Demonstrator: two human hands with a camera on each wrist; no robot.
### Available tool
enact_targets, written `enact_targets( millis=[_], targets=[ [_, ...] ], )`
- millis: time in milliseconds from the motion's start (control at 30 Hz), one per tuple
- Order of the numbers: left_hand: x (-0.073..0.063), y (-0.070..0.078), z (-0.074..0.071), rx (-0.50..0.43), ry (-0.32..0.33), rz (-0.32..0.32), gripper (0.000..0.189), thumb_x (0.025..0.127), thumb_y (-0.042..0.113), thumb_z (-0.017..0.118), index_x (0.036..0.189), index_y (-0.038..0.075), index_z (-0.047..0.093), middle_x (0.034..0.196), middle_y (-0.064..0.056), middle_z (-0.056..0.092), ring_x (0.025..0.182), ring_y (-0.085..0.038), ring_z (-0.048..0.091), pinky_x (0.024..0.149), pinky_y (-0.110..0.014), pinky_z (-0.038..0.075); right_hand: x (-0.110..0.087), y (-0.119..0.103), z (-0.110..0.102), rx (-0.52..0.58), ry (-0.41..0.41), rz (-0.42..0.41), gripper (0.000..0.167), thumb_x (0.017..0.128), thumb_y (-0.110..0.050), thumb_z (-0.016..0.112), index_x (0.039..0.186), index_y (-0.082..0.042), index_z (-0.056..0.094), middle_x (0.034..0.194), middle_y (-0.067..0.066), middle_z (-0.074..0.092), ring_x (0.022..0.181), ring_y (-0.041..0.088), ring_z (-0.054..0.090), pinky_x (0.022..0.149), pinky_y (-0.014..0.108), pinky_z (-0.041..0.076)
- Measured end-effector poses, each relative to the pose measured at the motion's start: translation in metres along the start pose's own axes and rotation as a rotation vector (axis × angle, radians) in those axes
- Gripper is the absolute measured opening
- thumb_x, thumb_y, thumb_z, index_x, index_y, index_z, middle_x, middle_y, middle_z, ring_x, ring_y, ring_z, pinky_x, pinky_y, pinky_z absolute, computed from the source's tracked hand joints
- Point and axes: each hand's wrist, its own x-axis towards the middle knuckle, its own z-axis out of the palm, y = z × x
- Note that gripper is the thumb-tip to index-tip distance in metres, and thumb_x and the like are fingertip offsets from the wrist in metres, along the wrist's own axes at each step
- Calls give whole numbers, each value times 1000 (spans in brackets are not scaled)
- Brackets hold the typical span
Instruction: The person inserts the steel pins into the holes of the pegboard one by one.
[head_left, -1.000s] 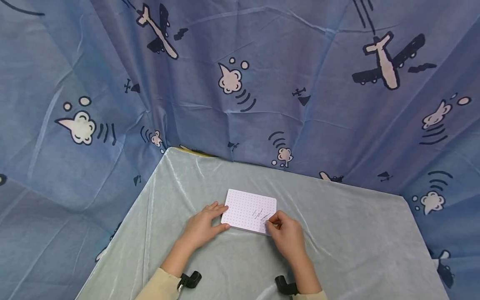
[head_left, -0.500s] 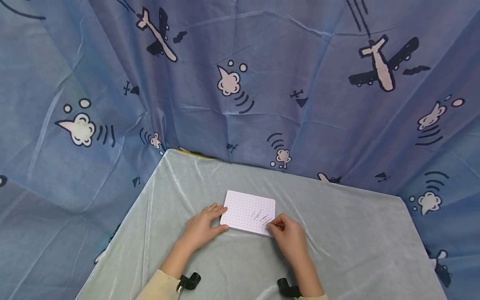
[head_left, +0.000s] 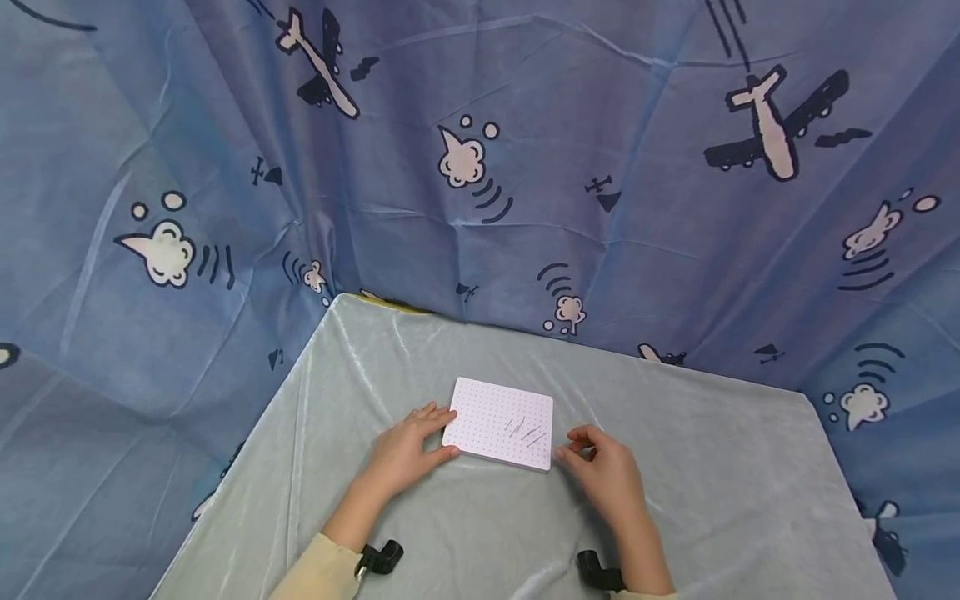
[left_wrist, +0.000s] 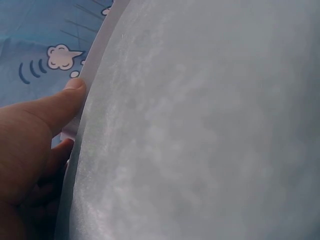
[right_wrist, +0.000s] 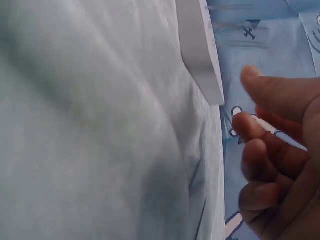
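A white, rounded-corner board (head_left: 487, 412) with a grid of small dots or holes lies on the cloth-covered table. Several thin dark pins (head_left: 525, 430) stand up from its right half; in the right wrist view they appear as blurred lines. My left hand (head_left: 405, 450) rests at the board's left side, its straight thumb along the near corner and fingertips on the left edge. Just off the right edge, my right hand (head_left: 603, 475) has its thumb and forefinger apart. The right wrist view shows nothing between those fingertips, and the other fingers are loosely curled.
Pale grey-green velvety cloth (head_left: 720, 475) covers the table, with soft folds. Blue curtain (head_left: 525, 208) printed with planes and clouds hangs behind and on both sides. A yellow strip (head_left: 397, 307) shows at the table's back edge.
My right hand has drawn away to the right from over the board, uncovering its near right corner and the pins there. The left hand and the board have stayed in place.
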Motion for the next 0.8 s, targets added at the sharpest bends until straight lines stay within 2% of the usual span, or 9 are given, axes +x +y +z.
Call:
enact_targets(
  millis=[200,333,500,800],
  targets=[
    [-1,2,-1,-14,0,-7,63,95,44,86,152,21,68,157,0,62,154,-29,48,117,-64,45,0,13,-8,-76,-71,43,44,89,-25,94,123,-4,76,99,6,71,85,22,63,75,43,52],
    [-1,1,0,-15,-2,-10,63,96,43,86,152,21,68,158,0,62,155,-28,48,117,-63,46,0,21,-14,-101,-92,71,46,92,-29,91,126,-2,75,99,7,68,85,23,60,74,43,50],
    [0,0,-1,0,-12,-12,64,96,47,85,153,23,67,159,1,61,155,-28,47,117,-63,46,0,31,-23,-130,-101,102,39,95,-26,85,123,0,75,94,5,65,81,22,58,72,43,48],
    [2,1,-1,-1,-22,-27,66,95,49,85,154,25,67,159,3,60,156,-26,46,119,-62,44,-6,40,-33,-131,-121,154,17,97,-20,76,105,-5,77,87,0,68,75,18,60,66,39,49]
  ],
)
